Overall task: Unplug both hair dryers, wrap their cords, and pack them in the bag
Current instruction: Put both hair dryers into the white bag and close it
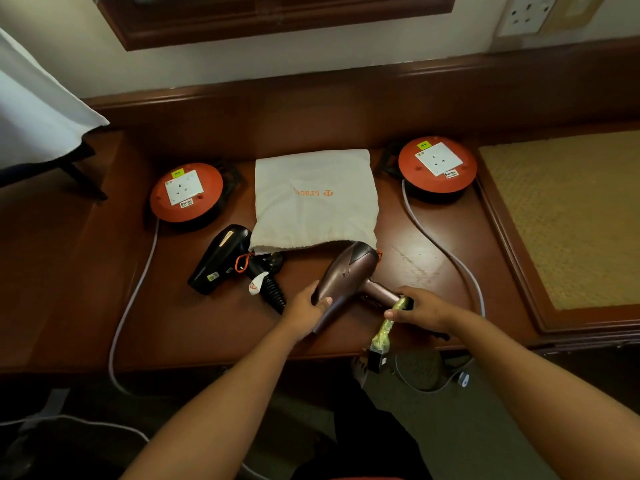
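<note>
Hands on the bronze hair dryer, near the front edge of the table.

Your left hand (309,304) has its grip wrapped around the barrel of the bronze hair dryer (348,276); your right hand (421,309) has its grip closed around the end of the handle, where a yellow-wrapped cord bundle (383,332) hangs down to a black plug (374,360) below the table (426,251) edge. Dryer's rear end touches the mouth of the white drawstring bag (315,199), which lies flat, just beyond your hands. Black hair dryer (221,258) lies left of your left hand, apart from it, partly under the bag's corner. Orange cable reels sit left (187,192) and right (437,165) of the bag.
</note>
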`<state>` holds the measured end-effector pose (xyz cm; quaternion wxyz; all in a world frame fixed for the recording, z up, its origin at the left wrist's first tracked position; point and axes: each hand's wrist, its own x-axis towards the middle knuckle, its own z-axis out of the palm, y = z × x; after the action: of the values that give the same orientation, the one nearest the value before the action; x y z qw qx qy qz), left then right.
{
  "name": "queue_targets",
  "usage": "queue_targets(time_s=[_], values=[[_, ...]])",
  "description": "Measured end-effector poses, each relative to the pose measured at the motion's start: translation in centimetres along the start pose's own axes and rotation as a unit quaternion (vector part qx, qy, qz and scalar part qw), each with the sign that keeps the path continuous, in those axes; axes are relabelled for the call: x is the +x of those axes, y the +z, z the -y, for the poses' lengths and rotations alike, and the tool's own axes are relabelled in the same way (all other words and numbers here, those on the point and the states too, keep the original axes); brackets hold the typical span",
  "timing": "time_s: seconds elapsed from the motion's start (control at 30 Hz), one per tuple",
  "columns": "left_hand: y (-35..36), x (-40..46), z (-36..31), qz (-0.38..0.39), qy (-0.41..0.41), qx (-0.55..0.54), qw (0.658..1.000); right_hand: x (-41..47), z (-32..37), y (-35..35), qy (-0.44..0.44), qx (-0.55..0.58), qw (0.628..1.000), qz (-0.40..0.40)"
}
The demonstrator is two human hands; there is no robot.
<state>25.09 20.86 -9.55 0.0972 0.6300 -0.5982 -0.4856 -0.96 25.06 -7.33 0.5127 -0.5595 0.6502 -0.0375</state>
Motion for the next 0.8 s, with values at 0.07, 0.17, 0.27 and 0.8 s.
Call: queue_targets(time_s=[0.07, 0.17, 0.27, 0.8], values=[[0.0, -0.5, -0.3, -0.004, 0.001, -0.013, 1.000, -0.8, -0.3, 0.3, -0.008, 0.004, 1.000, -0.016], [-0.3, -1.3, -1.0, -0.009, 0.014, -0.020, 1.000, -2.2, -0.8, 1.1, -0.027, 0.028, 0.998, -0.040], [-0.9, -1.9, -1.7, -0.020, 0.038, -0.006, 0.999, -4.4, -0.1, 1.9, -0.053, 0.085, 0.992, -0.076], [-7.4, -5.3, -6.0, -0.078, 0.133, -0.156, 0.976, -9.6, 4.6, 3.0, -0.068, 0.280, 0.936, -0.202]])
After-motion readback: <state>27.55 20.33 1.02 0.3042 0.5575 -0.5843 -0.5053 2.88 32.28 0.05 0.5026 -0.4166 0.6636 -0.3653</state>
